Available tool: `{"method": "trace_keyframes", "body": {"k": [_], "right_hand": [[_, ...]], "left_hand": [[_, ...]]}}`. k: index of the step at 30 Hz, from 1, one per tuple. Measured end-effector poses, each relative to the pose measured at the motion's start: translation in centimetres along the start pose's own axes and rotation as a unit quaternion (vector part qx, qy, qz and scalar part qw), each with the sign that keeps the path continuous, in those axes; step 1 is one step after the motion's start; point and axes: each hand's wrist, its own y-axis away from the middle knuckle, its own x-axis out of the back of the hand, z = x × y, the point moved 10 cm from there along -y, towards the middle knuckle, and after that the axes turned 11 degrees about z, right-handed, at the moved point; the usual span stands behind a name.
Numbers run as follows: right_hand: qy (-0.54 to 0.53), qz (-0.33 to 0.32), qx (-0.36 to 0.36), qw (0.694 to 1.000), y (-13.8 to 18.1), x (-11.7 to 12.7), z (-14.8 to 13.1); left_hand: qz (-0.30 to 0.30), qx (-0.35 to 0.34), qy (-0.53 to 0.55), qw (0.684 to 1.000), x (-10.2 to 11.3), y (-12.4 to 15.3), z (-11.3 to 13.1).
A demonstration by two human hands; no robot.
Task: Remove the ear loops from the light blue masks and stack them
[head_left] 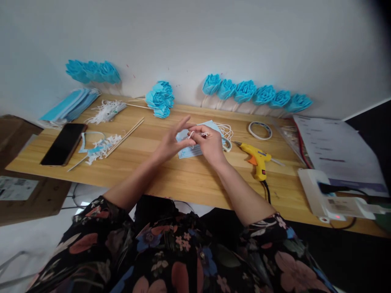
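Observation:
Between my two hands, above the table's middle, is a thin white elastic cord (200, 134). My right hand (210, 144) pinches it between thumb and fingers. My left hand (171, 142) meets it from the other side, its index finger raised and the cord looped at its fingers; the exact hold is partly hidden. Below my hands lies a light blue face mask (191, 152), flat on the wood. White cords (225, 131) lie loose beside it, along with a roll of tape (227, 144) partly behind my right hand.
Blue paper-like flowers (245, 90) on sticks lean along the wall. A yellow glue gun (259, 160), tape ring (260, 130) and power strip (314, 191) are on the right. Leftward lie a phone (63, 144), stacked masks (71, 105), sticks (125, 136) and a white fringed bundle (106, 111).

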Motion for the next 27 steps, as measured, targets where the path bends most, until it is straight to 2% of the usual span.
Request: {"method": "trace_keyframes", "body": {"k": [2,5,11,18,20,23,25,27], "right_hand": [[0.016,0.002,0.021,1.0,0.1,0.2,-0.6],[0.024,0.002,0.048,0.999,0.3,0.3,-1.3],[0.064,0.022,0.121,0.99,-0.1,1.0,-2.3],[0.027,0.01,0.057,0.998,-0.3,0.6,-0.6],[0.023,0.016,0.049,0.998,-0.3,0.5,-0.5],[0.009,0.011,0.037,0.999,-0.4,0.3,-0.3],[-0.006,-0.01,0.018,1.0,-0.4,-0.1,0.3],[-0.026,-0.026,0.0,0.999,-0.5,-0.5,1.0]], "left_hand": [[-0.064,0.024,0.023,0.997,-2.0,0.6,-0.7],[-0.085,0.053,0.032,0.994,-3.2,1.0,-1.5],[-0.08,0.089,-0.009,0.993,-2.2,1.0,-0.8],[-0.094,0.081,-0.124,0.985,-0.5,0.5,0.6],[-0.118,0.076,-0.193,0.971,-0.3,0.6,1.1],[-0.158,0.078,-0.318,0.932,0.6,0.9,2.0],[-0.164,0.078,-0.399,0.899,2.3,0.6,2.9],[-0.157,0.09,-0.463,0.868,5.2,-0.4,3.6]]}}
